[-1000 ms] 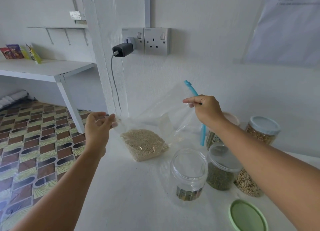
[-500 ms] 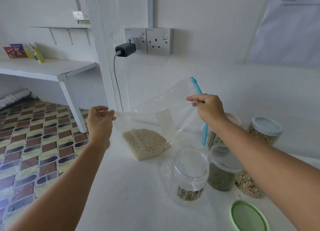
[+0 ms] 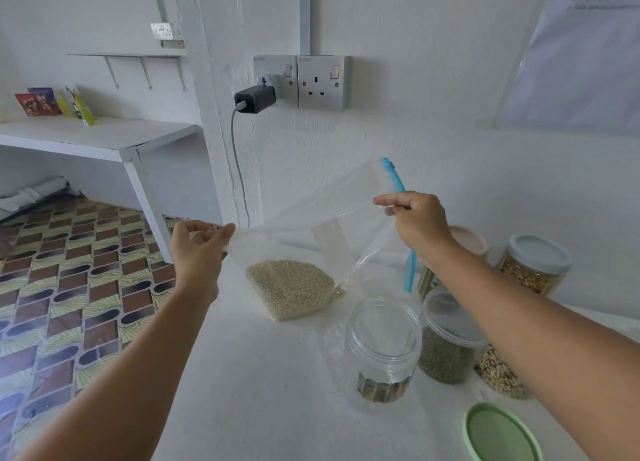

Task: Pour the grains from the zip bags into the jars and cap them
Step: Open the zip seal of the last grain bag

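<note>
clear plastic makes up the zip bag (image 3: 311, 232), stretched across the middle of the frame between two hands above the white bench (image 3: 263, 384). the left hand (image 3: 199, 249), left of centre, pinches one corner of the bag between thumb and curled fingers. the right hand (image 3: 417, 223), right of centre and higher, pinches the bag's edge at the blue zip strip (image 3: 394, 178), which sticks up above the fist and shows again below the wrist. the two hands are well apart, so the bag hangs tilted, its lowest corner holding a pile of pale grains (image 3: 289, 287) just above or on the bench; i cannot tell which.

lower right of centre stands an open clear jar (image 3: 384, 343), uncapped, with only a patterned band showing at its base. just beside it to the right is a jar of dark green grains (image 3: 446, 353) with a clear lid on. behind that, partly hidden by the right forearm, are a jar of tan grains (image 3: 498, 374), a jar with a pale blue lid (image 3: 536, 263) and a jar with a pinkish lid (image 3: 471, 242). a green lid (image 3: 498, 433) lies flat on the bench at the bottom right edge of the frame.
</note>
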The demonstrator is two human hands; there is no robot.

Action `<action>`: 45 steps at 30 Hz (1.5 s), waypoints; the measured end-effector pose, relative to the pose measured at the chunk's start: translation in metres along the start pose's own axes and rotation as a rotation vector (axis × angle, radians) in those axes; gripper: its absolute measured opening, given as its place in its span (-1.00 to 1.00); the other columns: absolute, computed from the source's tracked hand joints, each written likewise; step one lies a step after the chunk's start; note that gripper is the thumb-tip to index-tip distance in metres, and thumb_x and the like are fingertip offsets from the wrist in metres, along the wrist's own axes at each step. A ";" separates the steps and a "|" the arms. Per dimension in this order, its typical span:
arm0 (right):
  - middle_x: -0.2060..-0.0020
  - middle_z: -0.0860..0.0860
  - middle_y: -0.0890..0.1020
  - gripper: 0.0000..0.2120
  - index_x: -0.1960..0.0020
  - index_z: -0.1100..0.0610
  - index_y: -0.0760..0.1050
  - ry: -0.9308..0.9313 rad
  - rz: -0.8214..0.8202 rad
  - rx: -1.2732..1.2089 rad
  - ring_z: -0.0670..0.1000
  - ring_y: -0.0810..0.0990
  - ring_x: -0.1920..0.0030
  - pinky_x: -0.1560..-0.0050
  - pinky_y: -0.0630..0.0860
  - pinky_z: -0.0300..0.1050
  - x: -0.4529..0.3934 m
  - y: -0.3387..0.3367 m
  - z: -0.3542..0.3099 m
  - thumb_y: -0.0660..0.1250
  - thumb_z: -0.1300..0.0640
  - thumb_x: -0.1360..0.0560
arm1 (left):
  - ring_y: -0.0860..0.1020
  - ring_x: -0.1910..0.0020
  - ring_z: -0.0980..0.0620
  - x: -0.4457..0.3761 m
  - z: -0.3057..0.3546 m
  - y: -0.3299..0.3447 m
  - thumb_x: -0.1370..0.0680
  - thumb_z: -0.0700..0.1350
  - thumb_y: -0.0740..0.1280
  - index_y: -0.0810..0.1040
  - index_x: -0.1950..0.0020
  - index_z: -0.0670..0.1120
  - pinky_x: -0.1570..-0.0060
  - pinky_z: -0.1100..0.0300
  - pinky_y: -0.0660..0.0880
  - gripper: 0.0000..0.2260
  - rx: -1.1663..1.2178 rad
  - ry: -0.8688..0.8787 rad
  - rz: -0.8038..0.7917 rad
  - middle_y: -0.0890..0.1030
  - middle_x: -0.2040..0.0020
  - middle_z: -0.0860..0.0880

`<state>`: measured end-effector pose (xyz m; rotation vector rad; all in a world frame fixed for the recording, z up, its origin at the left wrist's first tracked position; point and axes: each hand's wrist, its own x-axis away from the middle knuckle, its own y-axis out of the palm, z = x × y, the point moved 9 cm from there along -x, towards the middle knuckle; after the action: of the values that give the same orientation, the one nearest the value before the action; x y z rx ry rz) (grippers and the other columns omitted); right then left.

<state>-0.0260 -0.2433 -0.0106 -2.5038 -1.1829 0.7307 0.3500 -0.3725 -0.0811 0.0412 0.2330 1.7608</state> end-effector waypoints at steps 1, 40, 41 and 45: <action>-0.04 -0.08 0.65 -0.61 -0.12 -0.03 0.71 -0.008 -0.015 0.008 -0.24 0.59 0.02 0.20 0.38 -0.62 0.001 0.001 -0.001 0.18 0.33 -0.68 | 0.63 0.08 0.01 0.000 -0.003 0.002 -0.55 -0.18 0.53 0.43 -0.10 -0.05 0.10 0.17 0.52 -0.70 -0.019 0.008 -0.029 0.66 0.12 -0.04; -0.07 -0.22 0.65 -0.63 -0.25 -0.06 0.66 0.028 -0.362 0.218 -0.15 0.65 -0.03 0.03 0.48 -0.42 0.017 0.034 0.038 0.20 0.30 -0.69 | 0.59 -0.02 0.08 0.013 -0.083 0.039 -0.64 -0.20 0.40 0.77 -0.07 0.12 -0.03 0.29 0.45 -0.77 -0.167 -0.096 -0.399 0.71 -0.08 0.08; -0.03 -0.26 0.61 -0.62 -0.25 -0.08 0.66 0.030 -0.370 0.208 -0.15 0.64 -0.02 0.05 0.46 -0.42 0.016 0.035 0.036 0.20 0.30 -0.69 | 0.59 -0.10 0.12 0.015 -0.084 0.040 -0.63 -0.21 0.39 0.77 -0.11 0.11 -0.10 0.29 0.42 -0.75 -0.174 -0.112 -0.459 0.71 -0.12 0.11; -0.08 -0.21 0.58 -0.61 -0.25 -0.13 0.67 0.048 -0.452 0.148 -0.12 0.60 -0.12 -0.09 0.45 -0.31 0.013 0.046 0.032 0.25 0.28 -0.66 | 0.48 -0.28 0.33 0.026 -0.094 0.040 -0.57 -0.15 0.45 0.73 -0.22 0.10 -0.34 0.23 0.24 -0.74 -0.084 -0.231 -0.651 0.67 -0.27 0.16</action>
<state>-0.0072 -0.2609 -0.0618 -2.0155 -1.5391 0.6052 0.2917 -0.3671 -0.1681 0.0957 -0.0029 1.1036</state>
